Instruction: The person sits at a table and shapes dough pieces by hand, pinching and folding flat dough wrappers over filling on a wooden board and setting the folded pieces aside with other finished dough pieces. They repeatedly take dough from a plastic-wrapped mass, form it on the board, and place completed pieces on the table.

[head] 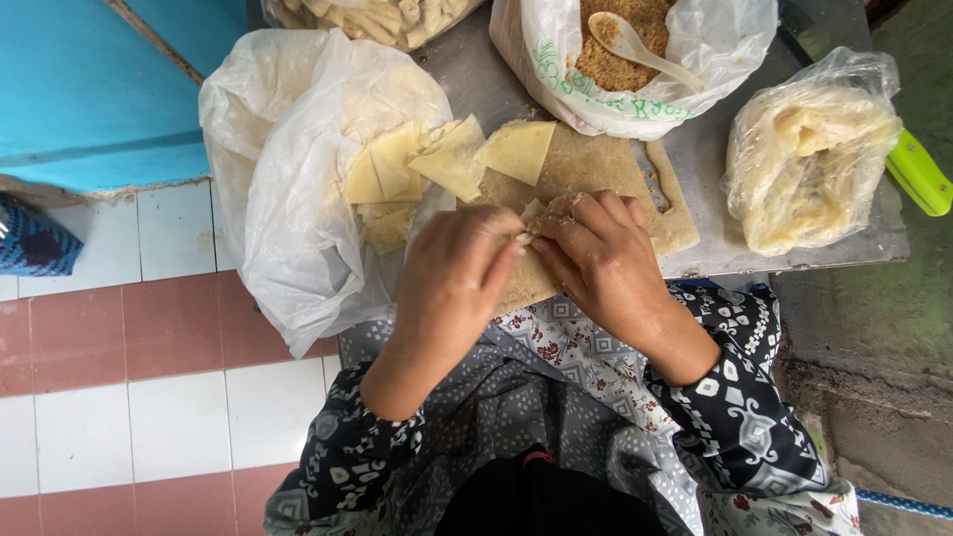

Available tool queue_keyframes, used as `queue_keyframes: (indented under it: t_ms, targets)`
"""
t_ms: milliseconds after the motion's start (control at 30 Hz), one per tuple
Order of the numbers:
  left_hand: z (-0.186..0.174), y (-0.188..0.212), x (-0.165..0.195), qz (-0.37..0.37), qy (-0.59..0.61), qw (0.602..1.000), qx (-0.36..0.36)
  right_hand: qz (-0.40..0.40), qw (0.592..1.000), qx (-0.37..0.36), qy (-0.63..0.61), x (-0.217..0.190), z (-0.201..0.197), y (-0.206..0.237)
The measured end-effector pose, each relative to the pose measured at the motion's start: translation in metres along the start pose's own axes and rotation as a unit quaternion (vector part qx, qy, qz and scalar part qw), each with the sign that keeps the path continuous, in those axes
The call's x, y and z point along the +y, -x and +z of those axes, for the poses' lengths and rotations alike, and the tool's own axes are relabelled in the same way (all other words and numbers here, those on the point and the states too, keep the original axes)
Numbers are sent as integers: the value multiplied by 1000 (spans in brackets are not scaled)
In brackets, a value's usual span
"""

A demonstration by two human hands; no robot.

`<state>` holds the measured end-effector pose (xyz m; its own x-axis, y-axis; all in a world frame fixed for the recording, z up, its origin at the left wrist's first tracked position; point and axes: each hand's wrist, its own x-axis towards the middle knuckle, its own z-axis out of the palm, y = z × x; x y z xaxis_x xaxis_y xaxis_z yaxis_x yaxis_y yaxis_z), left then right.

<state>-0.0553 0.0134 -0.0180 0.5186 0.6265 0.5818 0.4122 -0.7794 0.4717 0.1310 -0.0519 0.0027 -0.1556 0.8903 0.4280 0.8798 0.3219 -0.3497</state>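
Note:
My left hand [452, 278] and my right hand [601, 263] meet over a wooden cutting board [586, 164], both pinching a small pale pastry piece [536, 213] with brown filling between the fingertips. The piece is mostly hidden by my fingers. Just beyond my left hand lie several pale yellow pastry skins [427, 164] spilling from a white plastic bag [288, 189] onto the board.
The board sits on a grey metal tray [794, 253]. A plastic bag of brown crumbly filling [635, 50] with a white spoon [640, 50] stands at the back. A clear bag of dough sheets [809, 159] and a green handle [918, 174] lie at right. Tiled floor lies left.

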Motion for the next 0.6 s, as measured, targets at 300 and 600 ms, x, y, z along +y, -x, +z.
queue_keyframes:
  t_ms: [300, 600]
  targets:
    - [-7, -1, -1, 46, -119, 989, -76, 37, 999, 26, -30, 1, -1, 3]
    - [-7, -11, -13, 8, -27, 992, -121, 47, 988, -23, -144, 8, 4, -6]
